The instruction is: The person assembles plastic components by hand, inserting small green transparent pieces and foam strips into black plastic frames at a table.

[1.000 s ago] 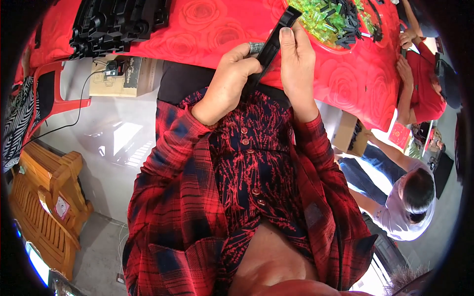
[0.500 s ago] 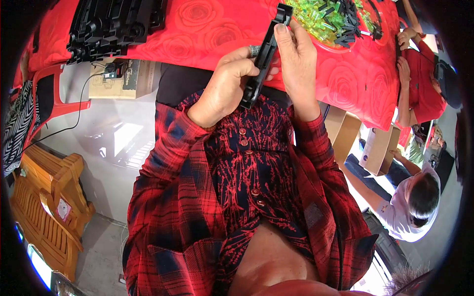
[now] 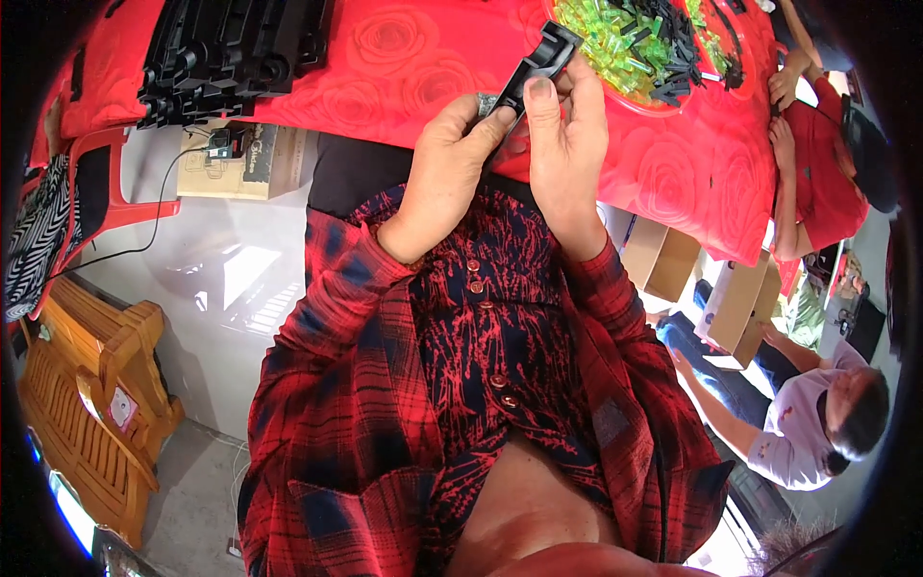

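Observation:
Both hands grip one long black plastic part, held at a slant above the near edge of the red table. My left hand wraps round its lower portion, thumb pressed on it; a greyish band shows on one finger. My right hand pinches the upper portion, thumb on top and fingers behind. The part's lower end is mostly hidden by the left hand. Beyond the right hand, a red tray holds a heap of yellow-green translucent pieces and small black pieces.
Stacked black plastic parts lie on the rose-patterned red tablecloth at far left. Below stands a cardboard box with a small cabled device. A wooden chair is at left. At right, one person handles a cardboard box; another sits by the table.
The black part has tilted further to the right, and its lower end has gone behind my left hand. At right, the person with the box has shifted lower and rightward.

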The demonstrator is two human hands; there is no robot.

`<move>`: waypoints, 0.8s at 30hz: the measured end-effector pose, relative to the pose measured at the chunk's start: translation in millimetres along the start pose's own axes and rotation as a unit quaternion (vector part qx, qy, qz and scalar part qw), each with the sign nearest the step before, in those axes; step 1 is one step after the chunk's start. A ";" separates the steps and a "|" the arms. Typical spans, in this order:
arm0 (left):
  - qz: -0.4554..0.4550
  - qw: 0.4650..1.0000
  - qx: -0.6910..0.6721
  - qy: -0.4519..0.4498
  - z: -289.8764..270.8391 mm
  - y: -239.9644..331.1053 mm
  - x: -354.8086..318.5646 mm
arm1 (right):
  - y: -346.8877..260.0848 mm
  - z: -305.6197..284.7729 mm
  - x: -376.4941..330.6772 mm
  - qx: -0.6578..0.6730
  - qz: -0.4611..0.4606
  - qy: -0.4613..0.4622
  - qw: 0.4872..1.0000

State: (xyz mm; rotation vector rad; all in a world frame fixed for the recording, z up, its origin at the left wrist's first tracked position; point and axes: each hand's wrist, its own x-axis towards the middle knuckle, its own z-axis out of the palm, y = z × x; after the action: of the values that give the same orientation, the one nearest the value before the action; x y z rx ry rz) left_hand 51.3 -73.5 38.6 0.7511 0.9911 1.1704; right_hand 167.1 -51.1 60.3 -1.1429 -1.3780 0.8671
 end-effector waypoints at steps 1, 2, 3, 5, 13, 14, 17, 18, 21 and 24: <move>-0.019 0.999 -0.036 -0.006 -0.3 0.3 -0.4 | 0.0 0.9 0.3 0.003 -0.019 0.011 1.000; -0.019 0.999 -0.036 -0.006 -0.6 -0.3 -0.4 | 0.6 0.9 0.0 0.003 -0.019 0.011 1.000; -0.012 0.999 -0.052 -0.006 -0.8 -1.3 -0.4 | 1.5 0.6 -0.7 -0.012 -0.037 0.006 0.999; -0.006 0.998 -0.068 -0.007 0.2 -1.3 -1.0 | 2.0 -0.6 -1.7 -0.028 -0.054 0.002 0.998; 0.011 0.999 -0.040 -0.004 -0.1 3.5 -5.4 | 0.5 -6.9 -11.8 -0.073 -0.062 0.002 0.995; 0.010 0.999 -0.040 -0.004 1.0 4.8 -7.2 | 2.2 -7.4 -13.3 -0.073 -0.061 0.003 0.995; 0.005 0.998 -0.059 0.005 2.4 6.7 -10.6 | 4.8 -7.2 -18.6 -0.079 -0.085 0.010 0.993; -0.004 0.999 -0.040 0.001 1.8 7.1 -10.4 | 2.7 -5.9 -21.5 -0.086 -0.090 0.030 0.992; -0.013 1.000 0.007 0.001 0.1 2.9 -10.8 | 0.6 -7.4 -19.9 -0.077 -0.072 0.026 0.994; -0.013 0.999 0.046 -0.010 1.8 0.7 -7.8 | -5.7 -15.1 -13.1 -0.083 -0.025 -0.008 0.996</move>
State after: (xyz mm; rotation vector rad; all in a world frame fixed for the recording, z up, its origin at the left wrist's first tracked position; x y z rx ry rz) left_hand 52.0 -80.8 41.8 0.8193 1.0407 1.0988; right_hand 180.3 -66.7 64.1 -1.2251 -1.5077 0.7374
